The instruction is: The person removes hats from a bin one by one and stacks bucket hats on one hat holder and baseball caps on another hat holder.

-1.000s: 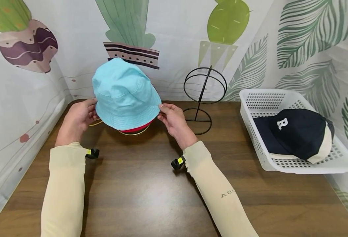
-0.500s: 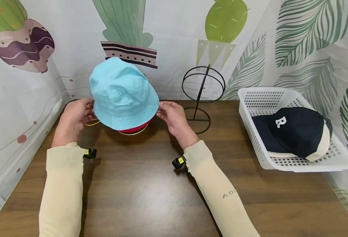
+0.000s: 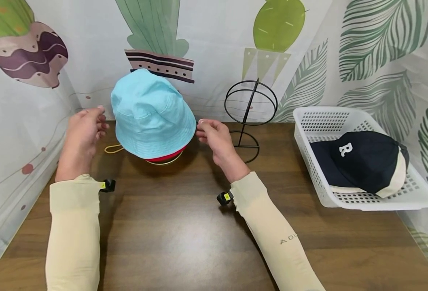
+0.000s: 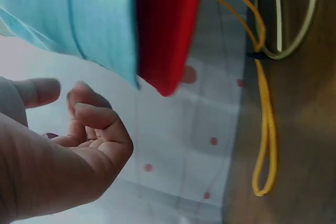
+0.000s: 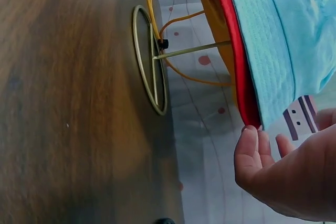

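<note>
A light blue bucket hat (image 3: pixel 150 117) sits over a red hat (image 5: pixel 243 66) on a gold wire stand (image 5: pixel 194 49). From beneath hangs a yellow cord (image 4: pixel 272 129) with a black toggle, its looped end low beside the stand. In the head view my left hand (image 3: pixel 84 131) is off the left side of the brim, fingers loosely bent around nothing. Across from it, my right hand (image 3: pixel 217 141) is at the brim's right edge. The right wrist view has its fingertips right at the rim, with the thumb apart from them.
A black wire hat stand (image 3: pixel 244 121) rises just right of my right hand. Farther right, a white plastic basket (image 3: pixel 310 178) holds a navy cap (image 3: pixel 367 161) with a white R. The wooden table (image 3: pixel 163 238) meets a patterned cloth backdrop (image 3: pixel 214 48) behind.
My left hand has let go of the brim and moved left and up. My right hand has loosened and shifted slightly right. The blue hat stays in place.
</note>
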Motion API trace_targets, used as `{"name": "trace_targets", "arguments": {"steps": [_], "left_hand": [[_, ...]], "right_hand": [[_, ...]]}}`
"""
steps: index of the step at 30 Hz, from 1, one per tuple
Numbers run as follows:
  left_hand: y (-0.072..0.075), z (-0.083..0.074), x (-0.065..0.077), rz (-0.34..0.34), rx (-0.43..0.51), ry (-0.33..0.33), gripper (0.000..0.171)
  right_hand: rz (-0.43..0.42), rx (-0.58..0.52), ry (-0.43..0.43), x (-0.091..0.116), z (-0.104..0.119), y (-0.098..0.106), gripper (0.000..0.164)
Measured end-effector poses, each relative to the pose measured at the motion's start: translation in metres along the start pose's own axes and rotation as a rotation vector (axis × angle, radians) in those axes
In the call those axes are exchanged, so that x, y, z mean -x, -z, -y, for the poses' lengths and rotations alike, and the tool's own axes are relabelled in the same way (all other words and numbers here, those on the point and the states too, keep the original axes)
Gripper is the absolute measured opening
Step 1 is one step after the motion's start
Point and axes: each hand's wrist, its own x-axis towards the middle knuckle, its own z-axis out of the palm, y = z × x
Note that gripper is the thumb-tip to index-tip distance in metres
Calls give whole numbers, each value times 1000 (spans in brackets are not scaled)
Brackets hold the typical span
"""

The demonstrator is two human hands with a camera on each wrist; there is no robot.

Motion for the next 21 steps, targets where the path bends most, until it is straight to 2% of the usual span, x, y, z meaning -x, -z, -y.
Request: {"name": "trace_targets", "arguments": {"steps": [5,8,10,12,17,21], "left_hand": [[-8,-13,10,-41,56,-81,41],[-11,-21,17,-56,109,-115,44],[-15,-26,22,-79,122,-162,44],[-19,-30,26,-112,135,-226,42],[-35,-37,38,-206,139,-440,34],[-47,-42,50,-277,92,-574,28]], "right_hand": [[13,51,62,4,4,4,48],[18,76,99,8,6,6,52],[20,97,127,11,8,7,53],[20,123,157,14,10,8,50],[43,205,247,23,16,9,41],[58,360,336,30,21,10,36]]}}
